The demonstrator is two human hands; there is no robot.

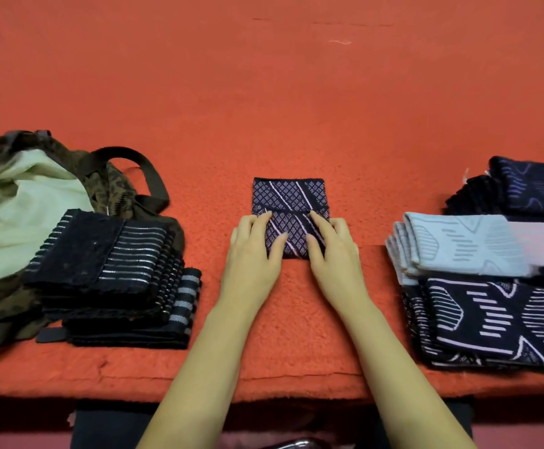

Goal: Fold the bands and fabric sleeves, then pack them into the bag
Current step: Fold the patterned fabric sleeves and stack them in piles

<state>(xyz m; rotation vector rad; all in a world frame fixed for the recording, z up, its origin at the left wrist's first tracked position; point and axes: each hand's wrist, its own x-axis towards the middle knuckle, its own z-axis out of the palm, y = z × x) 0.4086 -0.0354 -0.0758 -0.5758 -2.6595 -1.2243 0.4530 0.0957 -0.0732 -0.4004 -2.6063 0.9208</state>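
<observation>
My left hand (254, 246) and right hand (330, 247) lie flat, fingers straight, pressing folded sleeve (290, 207) at frame centre.

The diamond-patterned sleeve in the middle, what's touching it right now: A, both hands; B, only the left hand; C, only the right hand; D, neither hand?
A: the left hand and the right hand both lie with their fingers on the near half of the diamond-patterned sleeve.
</observation>
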